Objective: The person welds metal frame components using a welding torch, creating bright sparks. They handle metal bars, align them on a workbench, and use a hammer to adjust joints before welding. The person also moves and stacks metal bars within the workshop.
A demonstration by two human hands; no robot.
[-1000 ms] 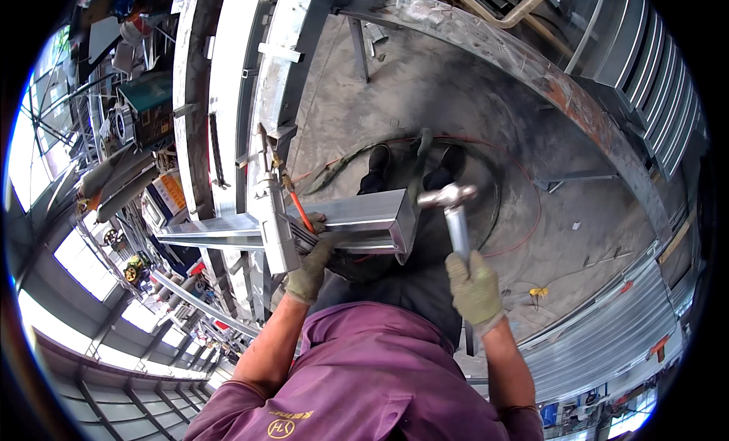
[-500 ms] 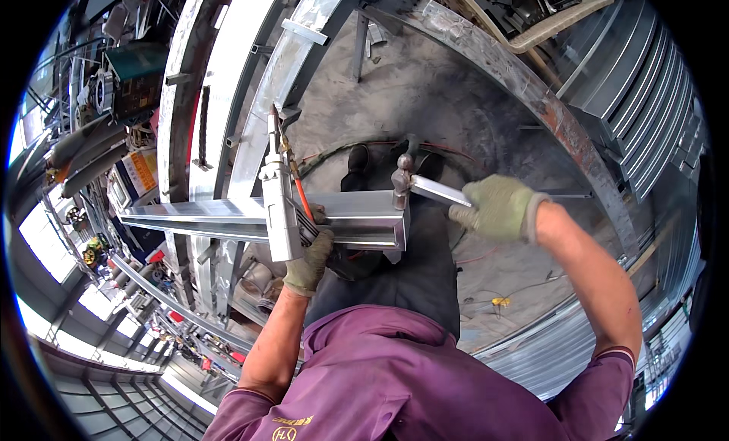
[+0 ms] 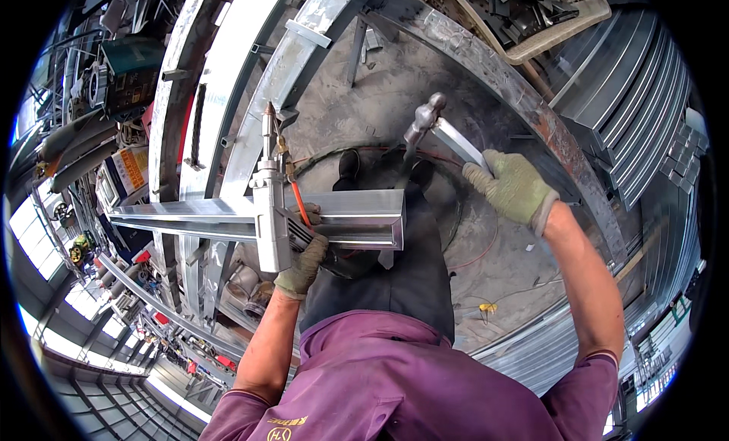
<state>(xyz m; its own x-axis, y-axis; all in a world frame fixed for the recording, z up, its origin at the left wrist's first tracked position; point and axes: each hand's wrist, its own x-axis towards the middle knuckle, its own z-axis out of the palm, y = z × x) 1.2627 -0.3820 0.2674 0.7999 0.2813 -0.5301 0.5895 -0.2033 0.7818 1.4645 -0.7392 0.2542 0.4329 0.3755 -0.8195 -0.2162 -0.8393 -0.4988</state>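
My right hand (image 3: 519, 187), in a green-grey work glove, is closed round the pale handle of a ball-peen hammer (image 3: 427, 119). The steel head is raised above and apart from the right end of a shiny metal channel (image 3: 361, 205). That channel lies across in front of my legs, running off to the left. My left hand (image 3: 304, 266), gloved too, is wrapped round the grip of a silver air tool (image 3: 271, 213) with a pointed brass-coloured tip and an orange hose. The tool lies across the channel; whether my left fingers also press on the channel is partly hidden.
Steel beams (image 3: 304, 57) frame the work area on the left and far side. A tray of metal pieces (image 3: 558, 42) is at the far right, beside stacked metal profiles (image 3: 630, 107). A small yellow item (image 3: 487, 308) and thin hoses lie on the floor. Equipment crowds the left.
The hammer has lifted off the channel's right end, moving up and to the right with my right hand. My left hand still holds the air tool, slightly shifted.
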